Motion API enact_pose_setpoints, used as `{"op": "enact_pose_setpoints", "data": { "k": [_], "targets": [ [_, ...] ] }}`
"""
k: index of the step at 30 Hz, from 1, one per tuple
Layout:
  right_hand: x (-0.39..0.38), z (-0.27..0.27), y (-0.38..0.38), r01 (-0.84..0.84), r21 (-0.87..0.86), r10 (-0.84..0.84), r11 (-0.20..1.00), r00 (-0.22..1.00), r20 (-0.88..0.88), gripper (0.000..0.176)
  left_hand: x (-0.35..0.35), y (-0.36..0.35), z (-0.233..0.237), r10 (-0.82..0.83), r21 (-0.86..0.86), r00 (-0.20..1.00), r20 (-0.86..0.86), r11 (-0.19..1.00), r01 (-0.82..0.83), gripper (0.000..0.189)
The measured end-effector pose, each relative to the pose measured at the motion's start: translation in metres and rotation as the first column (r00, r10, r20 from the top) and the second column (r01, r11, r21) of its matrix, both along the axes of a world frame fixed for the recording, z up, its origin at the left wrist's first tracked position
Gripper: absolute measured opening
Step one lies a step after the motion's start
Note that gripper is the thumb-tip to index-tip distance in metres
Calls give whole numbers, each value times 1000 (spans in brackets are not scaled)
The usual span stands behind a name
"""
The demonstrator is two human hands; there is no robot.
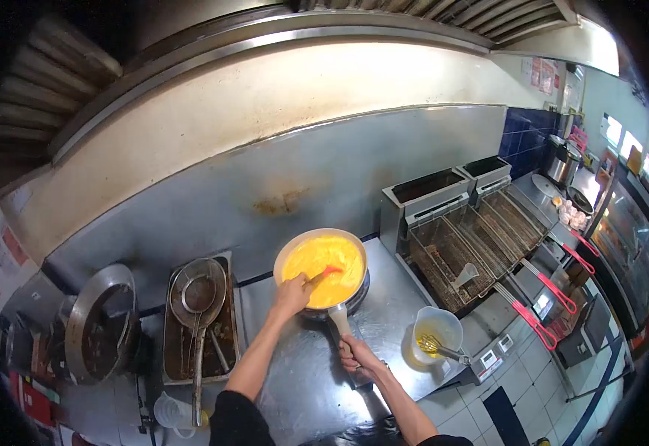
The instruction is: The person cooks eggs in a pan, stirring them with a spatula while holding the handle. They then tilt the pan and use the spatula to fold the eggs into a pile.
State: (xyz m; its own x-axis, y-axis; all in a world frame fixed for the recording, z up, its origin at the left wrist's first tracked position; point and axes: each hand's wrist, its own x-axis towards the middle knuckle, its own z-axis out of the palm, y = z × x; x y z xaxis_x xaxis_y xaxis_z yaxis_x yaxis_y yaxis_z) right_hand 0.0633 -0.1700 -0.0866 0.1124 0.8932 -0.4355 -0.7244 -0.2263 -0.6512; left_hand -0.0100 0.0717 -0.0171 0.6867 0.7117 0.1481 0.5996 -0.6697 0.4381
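A round pan [363, 256] holds a bright yellow, egg-like mixture [306, 262] and sits over a dark burner on the steel counter. My right hand [360, 354] is wrapped round the pan's handle [340, 321]. Above the pan's left side, my left hand [293, 294] grips a red-tipped spatula [330, 272], whose head rests in the yellow mixture. To the right of the pan stands a translucent jug [444, 321] with a metal whisk [432, 345] and some yellow liquid inside.
Fryers with wire baskets [450, 249] and red handles [536, 325] stand at right. On the left are a tray [179, 379] with strainers [199, 285], a large metal pan [79, 338] and a clear plastic jug [172, 411]. A steel wall [213, 201] rises behind.
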Motion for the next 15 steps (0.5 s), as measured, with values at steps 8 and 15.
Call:
{"op": "enact_pose_setpoints", "data": {
  "k": [8,15],
  "targets": [
    [-3,-15,3,-3,-4,3,1000,999,-43,34,-16,3,21,137,44,989,-61,990,-134,28],
    [0,-7,1,-13,-20,12,1000,999,-53,33,-36,2,31,-73,-28,995,-63,997,71,28]
  ]
}}
